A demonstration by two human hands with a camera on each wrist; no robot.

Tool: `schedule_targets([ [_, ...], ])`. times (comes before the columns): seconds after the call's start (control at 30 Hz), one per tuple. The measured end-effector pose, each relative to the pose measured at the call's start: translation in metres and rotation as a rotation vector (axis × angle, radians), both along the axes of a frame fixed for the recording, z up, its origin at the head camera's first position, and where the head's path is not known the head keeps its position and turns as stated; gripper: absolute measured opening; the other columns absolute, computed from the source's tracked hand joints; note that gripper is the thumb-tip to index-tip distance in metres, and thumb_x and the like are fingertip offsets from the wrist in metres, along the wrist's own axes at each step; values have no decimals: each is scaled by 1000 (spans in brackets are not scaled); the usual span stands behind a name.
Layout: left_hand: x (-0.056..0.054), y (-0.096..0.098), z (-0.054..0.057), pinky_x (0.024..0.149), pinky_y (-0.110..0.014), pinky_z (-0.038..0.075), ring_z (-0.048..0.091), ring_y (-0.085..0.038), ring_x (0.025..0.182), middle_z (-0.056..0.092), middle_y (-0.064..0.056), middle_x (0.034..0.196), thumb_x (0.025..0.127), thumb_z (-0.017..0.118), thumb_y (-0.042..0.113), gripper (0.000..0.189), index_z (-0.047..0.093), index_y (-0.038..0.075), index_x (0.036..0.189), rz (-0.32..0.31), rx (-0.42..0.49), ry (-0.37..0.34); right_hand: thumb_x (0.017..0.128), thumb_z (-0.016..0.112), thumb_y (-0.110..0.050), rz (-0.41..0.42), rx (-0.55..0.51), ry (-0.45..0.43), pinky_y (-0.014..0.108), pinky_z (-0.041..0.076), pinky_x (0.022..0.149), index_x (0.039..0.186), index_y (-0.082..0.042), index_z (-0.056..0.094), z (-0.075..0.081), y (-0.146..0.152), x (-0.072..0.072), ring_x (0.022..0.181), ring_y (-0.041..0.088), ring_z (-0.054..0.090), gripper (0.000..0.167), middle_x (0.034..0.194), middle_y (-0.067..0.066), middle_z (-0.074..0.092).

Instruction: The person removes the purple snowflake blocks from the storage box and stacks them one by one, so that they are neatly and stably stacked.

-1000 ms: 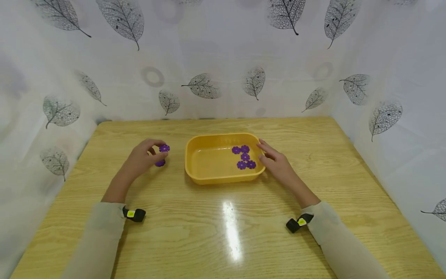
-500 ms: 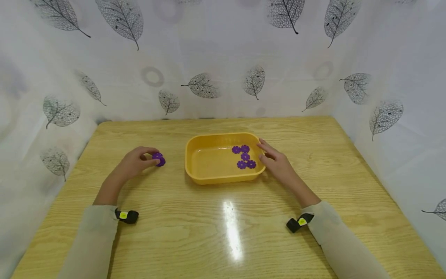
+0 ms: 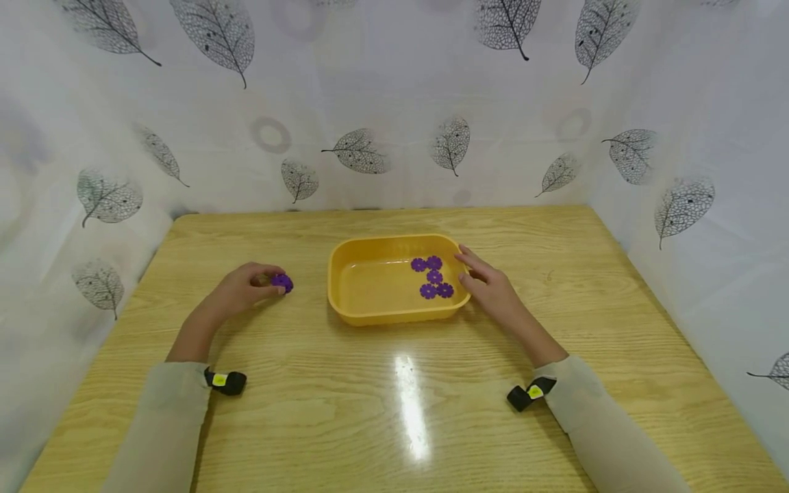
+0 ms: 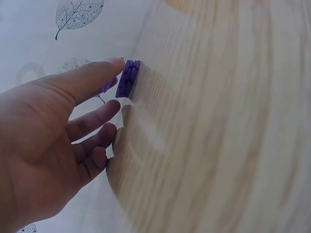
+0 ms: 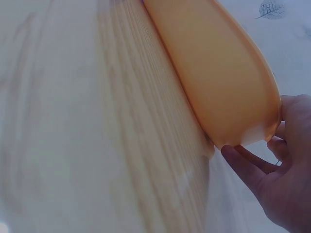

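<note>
My left hand is at the left of the table, pinching purple flower-shaped discs between thumb and forefinger. In the left wrist view these discs form a short stack on the table, seen edge-on by the thumb tip; how many layers there are is unclear. My right hand grips the right end of a yellow plastic tray, with fingertips over its rim. In the right wrist view the fingers and thumb hold the tray's end wall. Several more purple flower discs lie flat on the tray's right side.
The wooden table runs to a white leaf-patterned curtain at the back and both sides. A black strap camera sits on the left wrist, and another black camera is on the right wrist.
My left hand has shifted left and nearer, lowering its disc onto the purple disc on the table, so they now overlap as one stack. The right hand and tray have stayed put.
</note>
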State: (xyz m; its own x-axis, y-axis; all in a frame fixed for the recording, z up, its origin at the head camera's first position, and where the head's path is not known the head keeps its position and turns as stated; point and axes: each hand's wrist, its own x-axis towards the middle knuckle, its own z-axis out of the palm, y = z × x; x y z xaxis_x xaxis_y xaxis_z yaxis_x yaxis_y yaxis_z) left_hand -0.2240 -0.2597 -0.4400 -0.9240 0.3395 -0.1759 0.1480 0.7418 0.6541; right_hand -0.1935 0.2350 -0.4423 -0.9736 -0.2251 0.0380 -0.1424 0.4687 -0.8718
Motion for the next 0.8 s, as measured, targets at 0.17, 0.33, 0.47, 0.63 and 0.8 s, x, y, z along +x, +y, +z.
schedule_targets([
  [0.17, 0, 0, -2, 101, -61, 43, 52, -41, 123, 54, -22, 139, 100, 64, 37, 49, 60, 6, 137, -2, -4, 7, 104, 54, -28, -6, -3, -25, 50, 33, 118, 151, -18, 47, 4, -2, 1, 150, 26, 33, 49, 164, -13, 26],
  [0.33, 1, 0, -2, 101, -61, 43, 51, -41, 124, 53, -23, 140, 100, 64, 35, 48, 59, 5, 138, -6, 2, 12, 104, 54, -30, -15, 2, -24, 51, 35, 117, 150, -20, 49, 1, -1, -1, 148, 26, 37, 48, 164, -15, 27],
  [0.47, 1, 0, -2, 103, -63, 42, 49, -44, 126, 50, -25, 143, 100, 64, 34, 49, 58, 4, 138, -10, 8, 9, 104, 54, -33, -12, 8, -20, 51, 35, 116, 150, -20, 49, 1, -2, 0, 146, 28, 39, 48, 164, -16, 27],
  [0.63, 1, -1, -3, 103, -63, 41, 49, -45, 127, 49, -25, 143, 100, 64, 34, 49, 58, 4, 139, -10, 8, 9, 104, 54, -33, -14, 13, -18, 51, 36, 116, 150, -19, 49, 1, -2, 1, 145, 30, 41, 49, 164, -15, 27],
  [0.8, 1, -1, -4, 103, -62, 42, 50, -44, 125, 49, -24, 142, 100, 64, 34, 49, 58, 5, 138, -10, 11, 7, 104, 53, -34, -11, 16, -12, 50, 35, 117, 151, -19, 49, 0, -1, 0, 147, 28, 38, 49, 164, -14, 27],
])
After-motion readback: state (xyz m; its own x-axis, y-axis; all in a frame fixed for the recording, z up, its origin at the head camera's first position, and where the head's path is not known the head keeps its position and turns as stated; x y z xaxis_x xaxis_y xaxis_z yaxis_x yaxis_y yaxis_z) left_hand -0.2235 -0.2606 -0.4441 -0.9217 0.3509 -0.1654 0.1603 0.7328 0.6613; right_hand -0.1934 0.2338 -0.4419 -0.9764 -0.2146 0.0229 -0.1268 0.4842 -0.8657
